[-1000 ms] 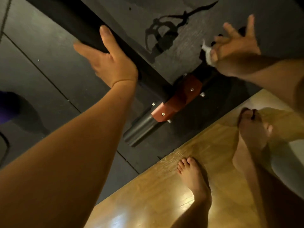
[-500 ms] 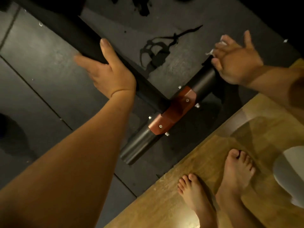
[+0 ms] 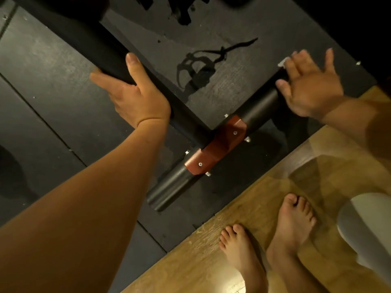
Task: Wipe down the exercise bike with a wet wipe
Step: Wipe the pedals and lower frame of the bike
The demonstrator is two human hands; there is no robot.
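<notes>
The exercise bike's black frame beam (image 3: 84,32) runs from the upper left down to a red bracket (image 3: 215,149) on the black stabilizer tube (image 3: 260,108). My left hand (image 3: 135,98) grips the beam, thumb along its right side and fingers round the far side. My right hand (image 3: 306,89) lies with spread, fairly straight fingers on the tube's far end. It presses a white wet wipe (image 3: 283,61) there, and only a corner of the wipe shows past the fingertips.
The bike stands on a dark rubber mat (image 3: 53,81). A black strap (image 3: 201,66) lies on the mat behind the tube. My bare feet (image 3: 294,220) stand on the wooden floor (image 3: 211,250) at the mat's edge. A white rounded object (image 3: 370,229) sits at the right.
My right hand has flattened onto the tube end with the wipe under it. My right foot has come down beside the left. My left hand has stayed on the beam.
</notes>
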